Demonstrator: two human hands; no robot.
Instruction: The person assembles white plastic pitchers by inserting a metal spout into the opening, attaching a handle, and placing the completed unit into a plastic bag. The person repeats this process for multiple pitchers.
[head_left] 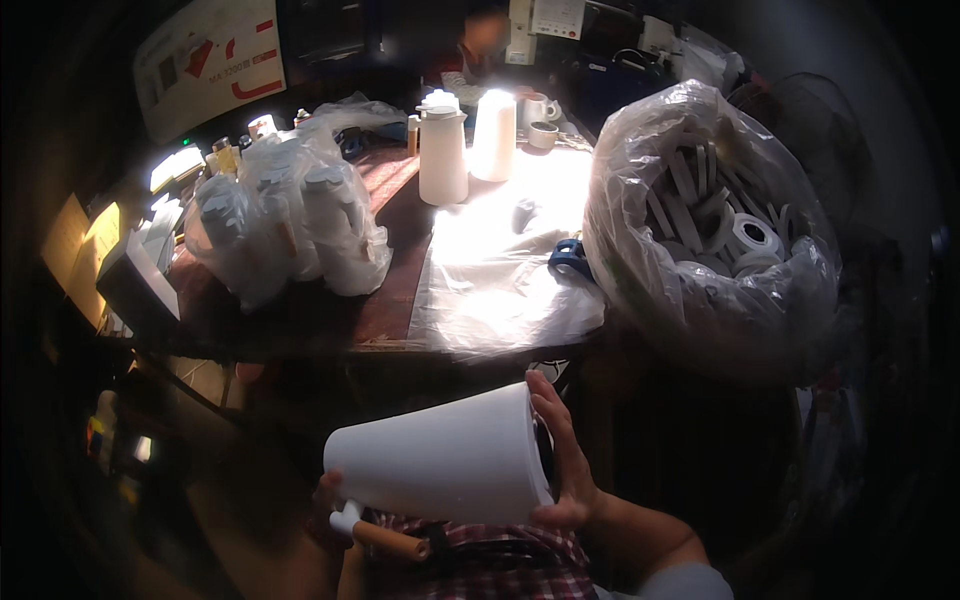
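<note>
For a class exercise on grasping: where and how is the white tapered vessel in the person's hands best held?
Probably by both ends: the right hand spread across the wide end from the right, the left hand at the narrow end from the left. The white tapered vessel lies sideways, widening rightward, and its tan handle juts out below, near the narrow end.

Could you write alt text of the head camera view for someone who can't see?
A person's right hand grips the wide end of a white tapered vessel held sideways, a wood-coloured handle below; the left hand touches the narrow end. Beyond, a table holds plastic-wrapped containers and a white jug, with a clear bag of white parts at right.
</note>
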